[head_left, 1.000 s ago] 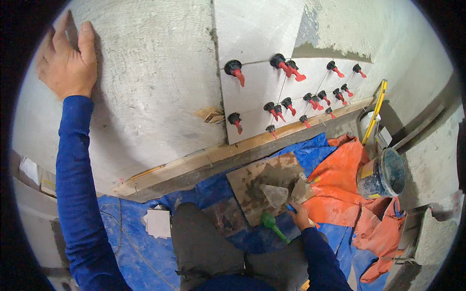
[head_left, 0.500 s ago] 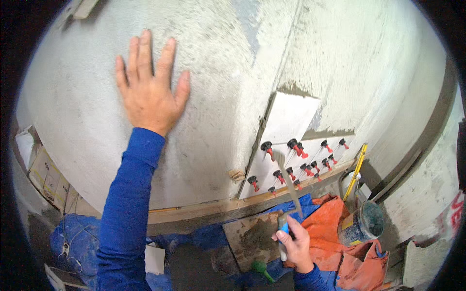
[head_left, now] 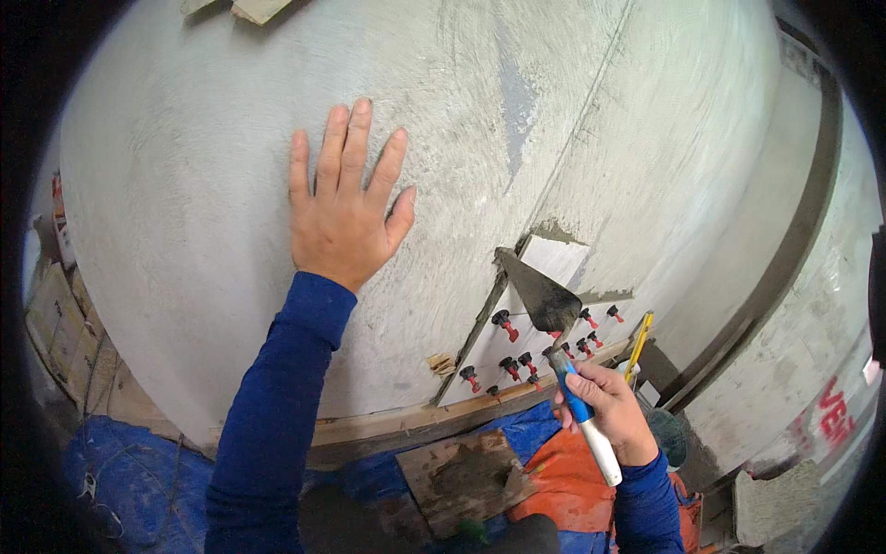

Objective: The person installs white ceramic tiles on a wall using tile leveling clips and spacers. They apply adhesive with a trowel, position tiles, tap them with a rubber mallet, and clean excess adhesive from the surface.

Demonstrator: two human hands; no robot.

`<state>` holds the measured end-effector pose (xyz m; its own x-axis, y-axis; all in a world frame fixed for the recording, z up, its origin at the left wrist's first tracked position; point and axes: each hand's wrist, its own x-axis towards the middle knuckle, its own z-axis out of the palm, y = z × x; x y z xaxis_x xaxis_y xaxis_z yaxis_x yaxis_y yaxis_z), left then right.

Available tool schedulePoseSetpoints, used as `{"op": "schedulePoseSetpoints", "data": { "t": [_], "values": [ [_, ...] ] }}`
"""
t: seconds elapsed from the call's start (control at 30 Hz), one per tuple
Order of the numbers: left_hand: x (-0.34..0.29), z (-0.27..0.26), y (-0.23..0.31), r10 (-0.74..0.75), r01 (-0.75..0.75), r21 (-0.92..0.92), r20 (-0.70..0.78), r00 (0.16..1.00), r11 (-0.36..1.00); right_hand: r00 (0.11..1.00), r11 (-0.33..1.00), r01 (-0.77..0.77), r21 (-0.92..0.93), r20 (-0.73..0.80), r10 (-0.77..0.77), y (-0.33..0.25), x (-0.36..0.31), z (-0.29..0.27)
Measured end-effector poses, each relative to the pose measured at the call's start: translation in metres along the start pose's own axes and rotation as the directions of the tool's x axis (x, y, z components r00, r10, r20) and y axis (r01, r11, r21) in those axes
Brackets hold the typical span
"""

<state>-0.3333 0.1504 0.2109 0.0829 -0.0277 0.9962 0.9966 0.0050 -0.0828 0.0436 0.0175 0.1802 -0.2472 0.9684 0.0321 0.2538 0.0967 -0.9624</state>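
Against the bare grey wall (head_left: 231,166), my left hand (head_left: 343,226) lies flat with its fingers spread. My right hand (head_left: 614,406) grips the blue-and-white handle of a pointed trowel (head_left: 543,295), whose blade is raised toward the wall. Its tip is by the left edge of the upper white tile (head_left: 560,258); whether the two touch, I cannot tell. Grey mortar borders that tile. Below it, partly hidden by the blade, more white tiles carry several black-and-red tile levelling clips (head_left: 505,323).
A mortar-smeared board (head_left: 434,480) lies on a blue tarp (head_left: 138,471). Orange sheeting (head_left: 563,480) spreads below my right hand, with a dark bucket (head_left: 668,439) behind it. A yellow spirit level (head_left: 639,346) leans at the right. A wooden strip (head_left: 388,427) runs along the wall's foot.
My right hand has lifted the trowel up to the tiles, and the blade now shows its broad face. The view has shifted; my left hand stays flat on the wall.
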Motion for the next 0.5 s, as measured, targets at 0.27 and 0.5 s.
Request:
{"op": "schedulePoseSetpoints", "data": {
  "t": [0.27, 0.5],
  "values": [
    [-0.001, -0.001, 0.001, -0.019, 0.020, -0.013, 0.026, 0.999, 1.000, 0.998, 0.996, -0.066, 0.060, 0.028, 0.064, -0.006, 0.003, -0.015],
    [-0.002, 0.002, 0.001, -0.014, 0.014, -0.021, -0.008, 1.000, 1.000, 0.997, 0.995, -0.082, 0.058, 0.001, 0.082, -0.007, -0.004, -0.014]
  ]
}}
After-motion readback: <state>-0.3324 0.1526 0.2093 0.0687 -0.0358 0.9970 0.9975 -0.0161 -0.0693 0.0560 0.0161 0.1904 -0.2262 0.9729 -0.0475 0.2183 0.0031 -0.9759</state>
